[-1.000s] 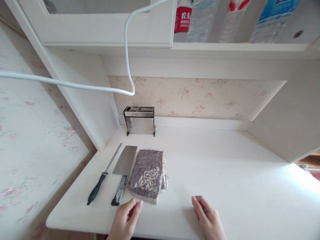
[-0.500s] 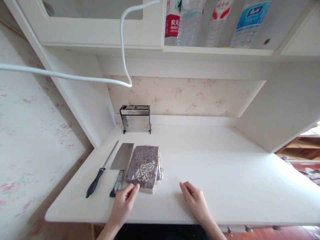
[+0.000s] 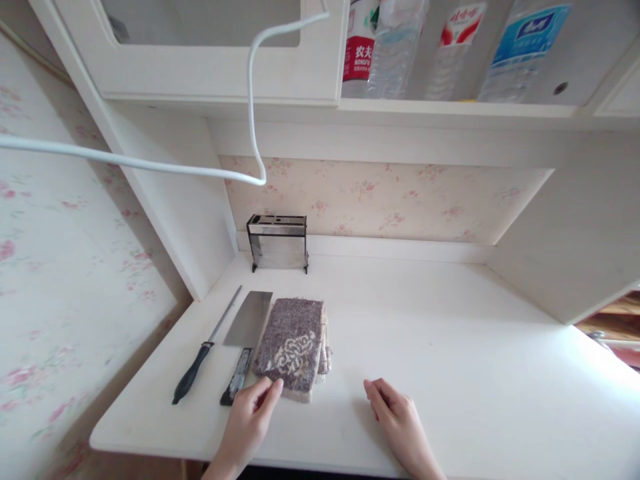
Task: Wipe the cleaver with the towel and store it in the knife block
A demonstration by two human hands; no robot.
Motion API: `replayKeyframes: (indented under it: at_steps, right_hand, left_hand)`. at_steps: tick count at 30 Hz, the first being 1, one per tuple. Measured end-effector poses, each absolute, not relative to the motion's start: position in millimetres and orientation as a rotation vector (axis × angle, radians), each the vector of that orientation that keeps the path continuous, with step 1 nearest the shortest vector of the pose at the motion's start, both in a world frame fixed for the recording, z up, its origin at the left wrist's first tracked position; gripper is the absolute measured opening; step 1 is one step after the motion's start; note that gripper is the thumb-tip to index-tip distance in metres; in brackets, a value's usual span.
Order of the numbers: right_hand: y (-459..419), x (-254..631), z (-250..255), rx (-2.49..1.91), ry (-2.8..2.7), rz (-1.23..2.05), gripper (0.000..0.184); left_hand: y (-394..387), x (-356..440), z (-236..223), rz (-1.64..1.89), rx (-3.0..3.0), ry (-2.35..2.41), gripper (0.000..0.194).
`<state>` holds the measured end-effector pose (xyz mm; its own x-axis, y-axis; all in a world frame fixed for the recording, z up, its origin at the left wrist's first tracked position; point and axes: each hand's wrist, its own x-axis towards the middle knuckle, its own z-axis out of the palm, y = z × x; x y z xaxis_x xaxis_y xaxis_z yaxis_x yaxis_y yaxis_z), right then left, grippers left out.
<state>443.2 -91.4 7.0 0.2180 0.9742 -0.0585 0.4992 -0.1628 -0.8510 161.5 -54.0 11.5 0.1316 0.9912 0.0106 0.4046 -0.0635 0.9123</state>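
Observation:
My left hand [image 3: 254, 410] rests on the white tabletop in a loose fist, thumb against the curled fingers, at the front edge of a folded purple-grey towel [image 3: 295, 333] with a cream pattern. I see nothing held in it. Farther right, my right hand [image 3: 395, 410] is also curled closed on the bare surface, apart from any object. Left of the towel lies a cleaver [image 3: 249, 320], its blade pointing away and its dark, worn handle towards me. Beside it, a sharpening steel [image 3: 193, 370] with a black handle lies at a slant.
A knife rack [image 3: 277, 243] of metal and clear panels stands against the back of the white table [image 3: 425, 320]. Above hangs a cabinet shelf with several bottles, including a blue-labelled bottle [image 3: 525, 53]. A white cable [image 3: 175, 170] crosses the upper left.
The camera view has shifted slightly, so the scene sits a little lower and mostly farther right. Both hands stay closed in about the same places; the towel, cleaver and steel have not moved.

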Motion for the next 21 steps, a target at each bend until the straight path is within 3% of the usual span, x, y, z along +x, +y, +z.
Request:
replayKeyframes:
  at_steps: [13, 21]
  right_hand:
    - [-91, 442, 8, -1.756, -1.346, 0.823, 0.051]
    - [-59, 459, 31, -1.497, -0.986, 1.178, 0.048]
  left_hand:
    - [-54, 163, 10, 0.913, 1.602, 1.401, 0.045]
    - [-34, 143, 50, 1.112, 1.222, 1.309, 0.043]
